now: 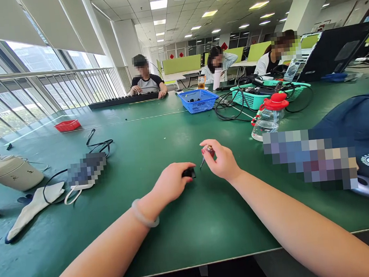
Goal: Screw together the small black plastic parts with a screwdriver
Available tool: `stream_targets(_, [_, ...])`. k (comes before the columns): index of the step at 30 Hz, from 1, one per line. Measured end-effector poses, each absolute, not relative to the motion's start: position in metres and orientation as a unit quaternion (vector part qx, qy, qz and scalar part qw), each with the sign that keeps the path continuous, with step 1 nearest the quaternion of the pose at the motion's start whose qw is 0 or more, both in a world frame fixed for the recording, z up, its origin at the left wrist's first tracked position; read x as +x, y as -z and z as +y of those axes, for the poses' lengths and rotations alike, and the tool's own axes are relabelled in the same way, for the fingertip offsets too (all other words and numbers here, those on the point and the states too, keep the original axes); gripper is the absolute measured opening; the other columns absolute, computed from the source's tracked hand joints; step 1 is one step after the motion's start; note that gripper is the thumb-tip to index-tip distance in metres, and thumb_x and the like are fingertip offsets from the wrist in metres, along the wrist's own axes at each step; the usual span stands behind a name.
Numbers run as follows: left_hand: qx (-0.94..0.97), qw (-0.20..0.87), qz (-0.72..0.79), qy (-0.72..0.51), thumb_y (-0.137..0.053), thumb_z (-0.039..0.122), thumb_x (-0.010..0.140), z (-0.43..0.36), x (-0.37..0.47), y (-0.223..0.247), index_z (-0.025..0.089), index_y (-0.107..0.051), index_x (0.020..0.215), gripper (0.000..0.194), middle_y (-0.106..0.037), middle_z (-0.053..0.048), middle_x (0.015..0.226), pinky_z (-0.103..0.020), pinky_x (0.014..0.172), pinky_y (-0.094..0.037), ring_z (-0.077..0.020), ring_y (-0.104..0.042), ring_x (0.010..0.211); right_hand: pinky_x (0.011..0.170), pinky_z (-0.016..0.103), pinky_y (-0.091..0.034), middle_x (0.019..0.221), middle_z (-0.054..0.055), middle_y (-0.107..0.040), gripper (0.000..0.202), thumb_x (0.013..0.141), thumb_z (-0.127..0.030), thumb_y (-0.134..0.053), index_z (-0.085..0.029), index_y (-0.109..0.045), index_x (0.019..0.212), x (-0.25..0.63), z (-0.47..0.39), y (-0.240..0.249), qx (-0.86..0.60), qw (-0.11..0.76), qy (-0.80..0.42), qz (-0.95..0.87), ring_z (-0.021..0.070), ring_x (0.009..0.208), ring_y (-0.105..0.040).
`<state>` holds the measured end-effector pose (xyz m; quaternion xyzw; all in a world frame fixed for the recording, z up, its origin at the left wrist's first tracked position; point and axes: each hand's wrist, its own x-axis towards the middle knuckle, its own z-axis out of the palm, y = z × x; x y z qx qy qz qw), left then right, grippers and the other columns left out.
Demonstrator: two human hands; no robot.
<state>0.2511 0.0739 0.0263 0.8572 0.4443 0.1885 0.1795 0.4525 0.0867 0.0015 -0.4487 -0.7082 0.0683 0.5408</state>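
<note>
My left hand [173, 180], with a pale bangle at the wrist, pinches a small black part [189, 172] just above the green table [168, 243]. To its right my right hand [220, 159] is closed around a small screwdriver [210, 150] with a reddish handle. The thin shaft points down and left, its tip near the black part but apart from it.
Ahead stand a blue basket [198, 100], a teal basket [253, 98] with cables and a red-capped bottle [268, 118]. A navy bag [357, 119] lies right. On the left are a red tray [67, 126], a glove [35, 207] and a beige container [15, 172]. Three people sit beyond.
</note>
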Motion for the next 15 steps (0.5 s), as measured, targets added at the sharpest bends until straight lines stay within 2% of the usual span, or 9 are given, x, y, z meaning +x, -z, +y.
stream_targets(4, [0.864,0.208,0.415,-0.195,-0.067,0.009,0.080,0.085,0.271,-0.007,0.023,-0.068,0.120,0.043,-0.076,-0.008,0.107,-0.042,0.092,-0.054,-0.0287,-0.070,0.099,0.060,0.029,-0.047,0.065,-0.002,-0.058,0.018,0.088,-0.033,-0.054,-0.028,-0.062,0.103,0.446,0.082,-0.004,-0.422,0.498,-0.102,-0.750,0.0152,0.054,-0.053])
stream_targets(8, [0.846,0.218,0.434,-0.219,-0.075,0.013,0.077,0.087,0.264,0.008,0.024,-0.061,0.129,0.055,-0.069,-0.011,0.121,-0.045,0.098,-0.051,-0.0303,-0.065,0.110,0.056,0.028,-0.045,0.068,-0.001,-0.060,0.010,0.089,-0.034,-0.055,-0.026,-0.061,0.087,0.444,0.084,-0.004,-0.427,0.483,-0.129,-0.753,0.0145,0.055,-0.052])
stream_targets(11, [0.832,0.235,0.449,-0.226,-0.080,0.016,0.074,0.089,0.259,0.011,0.025,-0.058,0.132,0.062,-0.067,-0.011,0.117,-0.044,0.099,-0.051,-0.0283,-0.065,0.108,0.054,0.028,-0.043,0.066,0.000,-0.059,0.020,0.091,-0.037,-0.053,-0.025,-0.055,0.075,0.446,0.085,-0.004,-0.426,0.521,-0.105,-0.732,0.0135,0.053,-0.049])
stream_targets(15, [0.827,0.258,0.452,-0.214,-0.084,0.019,0.071,0.089,0.256,0.008,0.024,-0.057,0.134,0.068,-0.068,-0.009,0.114,-0.044,0.100,-0.050,-0.0272,-0.063,0.108,0.054,0.028,-0.044,0.071,0.001,-0.065,0.025,0.097,-0.042,-0.047,-0.024,-0.054,0.082,0.448,0.082,-0.005,-0.422,0.599,-0.119,-0.670,0.0121,0.050,-0.052])
